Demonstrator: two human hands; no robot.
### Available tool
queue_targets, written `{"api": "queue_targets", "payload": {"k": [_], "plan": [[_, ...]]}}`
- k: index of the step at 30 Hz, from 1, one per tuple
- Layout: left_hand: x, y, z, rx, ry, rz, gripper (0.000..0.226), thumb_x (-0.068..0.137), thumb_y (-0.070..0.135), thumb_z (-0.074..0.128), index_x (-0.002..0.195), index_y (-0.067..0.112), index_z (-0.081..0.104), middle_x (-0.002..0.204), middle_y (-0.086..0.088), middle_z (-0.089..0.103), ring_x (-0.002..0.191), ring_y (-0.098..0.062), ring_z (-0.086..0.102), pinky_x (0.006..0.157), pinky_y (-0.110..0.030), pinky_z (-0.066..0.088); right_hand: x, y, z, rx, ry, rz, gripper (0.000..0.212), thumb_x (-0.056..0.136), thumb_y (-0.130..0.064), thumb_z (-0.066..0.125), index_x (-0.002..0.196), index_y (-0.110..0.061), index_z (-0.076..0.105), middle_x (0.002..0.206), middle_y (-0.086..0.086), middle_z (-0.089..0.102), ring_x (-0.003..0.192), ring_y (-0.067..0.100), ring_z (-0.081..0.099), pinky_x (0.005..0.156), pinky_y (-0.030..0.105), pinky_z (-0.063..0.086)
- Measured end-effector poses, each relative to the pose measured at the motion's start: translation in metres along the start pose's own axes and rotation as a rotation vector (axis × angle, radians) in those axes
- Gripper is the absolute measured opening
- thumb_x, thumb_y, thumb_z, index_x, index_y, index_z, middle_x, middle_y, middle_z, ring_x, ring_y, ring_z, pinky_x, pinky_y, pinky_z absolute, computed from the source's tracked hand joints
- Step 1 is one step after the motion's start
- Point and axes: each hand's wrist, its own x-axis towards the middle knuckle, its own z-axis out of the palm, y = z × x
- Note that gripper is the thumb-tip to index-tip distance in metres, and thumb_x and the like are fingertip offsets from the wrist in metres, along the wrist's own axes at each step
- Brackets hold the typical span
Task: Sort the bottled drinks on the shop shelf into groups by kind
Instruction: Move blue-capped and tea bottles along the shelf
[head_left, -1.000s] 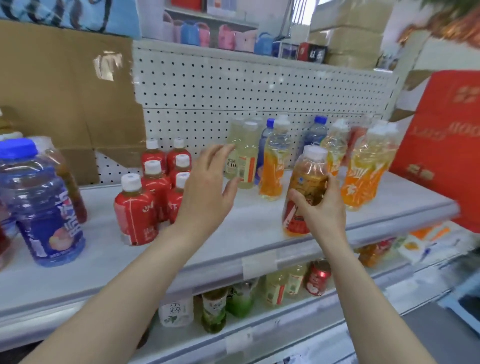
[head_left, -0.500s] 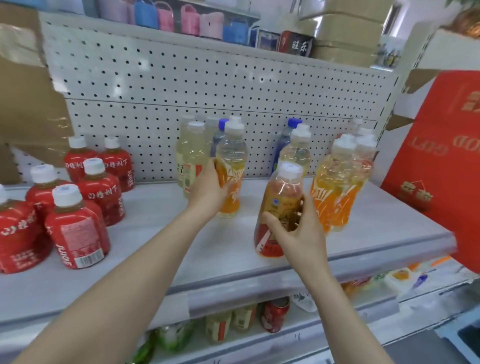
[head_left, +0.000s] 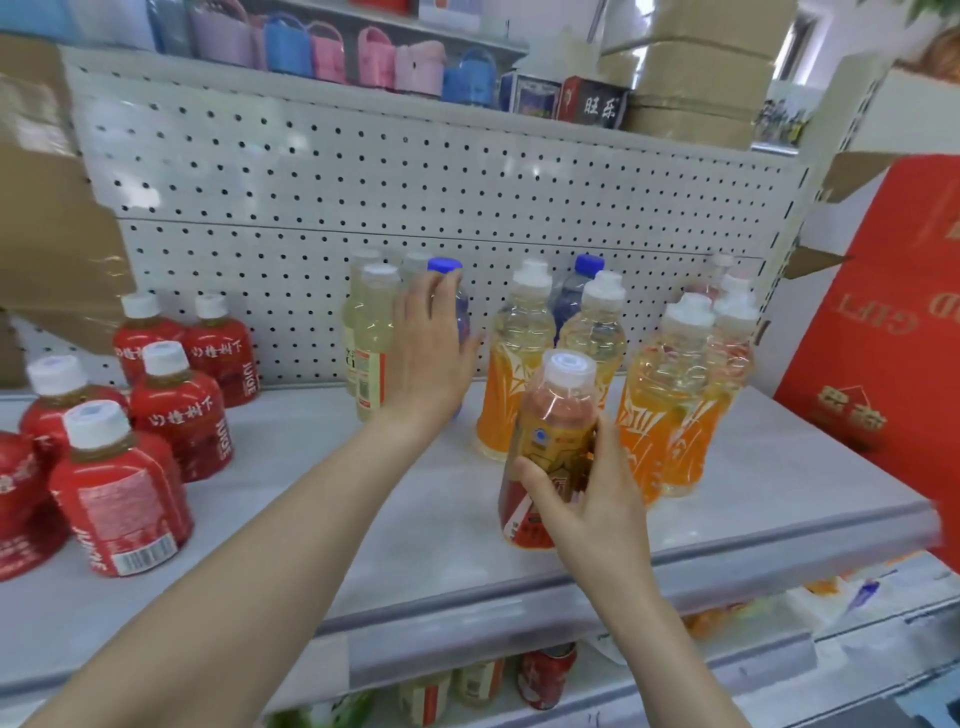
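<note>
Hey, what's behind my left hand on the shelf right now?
A blue-capped bottle; the left hand covers most of it, hiding its label. Pale yellow bottles stand beside it.

- My left grip (head_left: 428, 353), curled round the orange-labelled bottle (head_left: 511, 374) half a second ago, has let go and is now flat, fingers straight.
- It has shifted in front of the blue-capped bottle (head_left: 445, 265).
- The orange-labelled bottle, earlier just beside the pale yellow bottles (head_left: 371, 338), now stands apart from them.
</note>
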Motion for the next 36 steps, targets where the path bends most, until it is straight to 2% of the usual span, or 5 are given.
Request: {"api": "queue_targets", "payload": {"k": [5,13,17,23,36], "plan": [[0.047,-0.017,-0.003,0.303,-0.279,-0.028,0.074,0.095,0.040,0.058,0.152,0.006,0.023,0.159,-0.012,0.026,0.152,-0.029,0.003,0.120,-0.040,0.018,0.002,0.001,0.001,-0.025,-0.010,-0.002,0.078,0.082,-0.054,0.071,0.146,-0.036,0.032,0.133,-0.012,0.053,0.122,0.009,0.052,0.102,0.041,0.048],[0.020,-0.019,-0.014,-0.046,-0.110,0.009,0.062,0.073,0.021,0.081,0.124,0.012,0.047,0.127,-0.006,0.045,0.107,-0.025,0.052,0.078,-0.033,0.045,0.004,0.002,0.005,-0.022,-0.004,-0.002,0.075,0.082,-0.051,0.074,0.144,-0.034,0.036,0.130,-0.014,0.053,0.119,0.005,0.052,0.100,0.036,0.049],[-0.007,-0.018,-0.010,-0.388,-0.131,-0.262,0.085,0.072,0.026,0.085,0.135,0.021,0.028,0.129,0.003,0.049,0.109,-0.019,0.056,0.086,-0.036,0.048,0.006,0.002,0.007,-0.004,-0.019,0.002,0.080,0.081,-0.049,0.075,0.147,-0.032,0.033,0.135,-0.012,0.052,0.122,0.006,0.051,0.097,0.026,0.044],[-0.019,-0.016,-0.019,-0.338,-0.301,-0.203,0.072,0.073,0.029,0.084,0.133,0.025,0.042,0.126,0.007,0.056,0.112,-0.017,0.058,0.089,-0.036,0.049,0.003,0.000,0.009,0.058,-0.045,0.023,0.080,0.083,-0.054,0.070,0.148,-0.038,0.025,0.136,-0.013,0.053,0.121,0.009,0.055,0.098,0.035,0.049],[-0.083,-0.021,-0.152,-0.735,0.094,-0.544,0.063,0.077,0.022,0.083,0.130,0.015,0.050,0.117,0.005,0.067,0.102,-0.008,0.067,0.080,-0.022,0.054,-0.009,-0.047,0.012,0.233,-0.074,-0.031,0.074,0.081,-0.052,0.075,0.142,-0.040,0.036,0.118,-0.019,0.059,0.105,0.002,0.059,0.084,0.020,0.047]]}}
